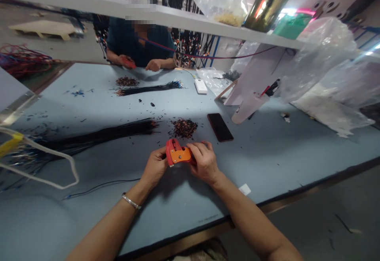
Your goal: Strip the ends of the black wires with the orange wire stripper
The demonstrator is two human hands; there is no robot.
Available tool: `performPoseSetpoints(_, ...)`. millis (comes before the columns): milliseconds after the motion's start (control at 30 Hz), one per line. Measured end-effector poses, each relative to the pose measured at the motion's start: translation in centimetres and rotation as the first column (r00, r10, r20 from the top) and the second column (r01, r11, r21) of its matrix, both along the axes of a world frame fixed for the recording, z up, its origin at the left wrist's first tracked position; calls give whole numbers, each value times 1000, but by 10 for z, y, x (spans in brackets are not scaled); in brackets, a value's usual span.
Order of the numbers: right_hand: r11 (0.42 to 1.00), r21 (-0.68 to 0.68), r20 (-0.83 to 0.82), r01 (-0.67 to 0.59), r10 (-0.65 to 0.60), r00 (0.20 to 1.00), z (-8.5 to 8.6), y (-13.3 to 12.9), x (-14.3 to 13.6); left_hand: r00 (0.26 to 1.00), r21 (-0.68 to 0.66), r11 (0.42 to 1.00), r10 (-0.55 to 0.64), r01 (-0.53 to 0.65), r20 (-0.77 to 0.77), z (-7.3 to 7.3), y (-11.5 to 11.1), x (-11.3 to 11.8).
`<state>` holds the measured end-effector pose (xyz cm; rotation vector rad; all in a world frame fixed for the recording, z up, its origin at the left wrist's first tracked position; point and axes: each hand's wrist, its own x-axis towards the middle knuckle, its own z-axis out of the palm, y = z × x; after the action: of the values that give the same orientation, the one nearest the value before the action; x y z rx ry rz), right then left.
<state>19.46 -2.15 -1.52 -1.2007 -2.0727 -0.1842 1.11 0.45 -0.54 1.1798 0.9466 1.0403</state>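
Observation:
My right hand is closed around the red and orange wire stripper, held just above the table near its front. At the tool's left side my left hand is closed, its fingertips against the jaw end. A single black wire runs from the left along the table and passes into my left hand; its tip is hidden at the tool. Just beyond the stripper lies a heap of short black and copper-coloured offcuts. A bundle of black wires stretches across the left side, bare ends toward the heap.
A phone lies right of the heap. Across the blue-grey table, a person sits with a red tool behind another wire bundle. A white hanger-like frame juts in at left. A shelf crosses overhead; plastic bags are at right.

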Motion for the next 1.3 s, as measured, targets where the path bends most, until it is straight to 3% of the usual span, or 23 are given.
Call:
performPoseSetpoints(267, 998, -63, 13, -15, 15, 1000, 1, 1, -2, 1000, -5, 1000, 21, -21, -3, 0, -1, 2)
performPoseSetpoints(600, 985, -129, 155, 117, -97, 983, -6, 7, -3, 1000, -6, 1000, 10, -10, 6, -2, 3, 4)
performPoseSetpoints(833, 983, -131, 188, 130, -104, 977, -8, 10, -3, 999, -22, 999, 28, -27, 17, -2, 3, 3)
performPoseSetpoints(1300, 975, -151, 263, 164, -120, 957, -7, 16, -4, 989, -3, 996, 87, -88, -118, -1, 4, 5)
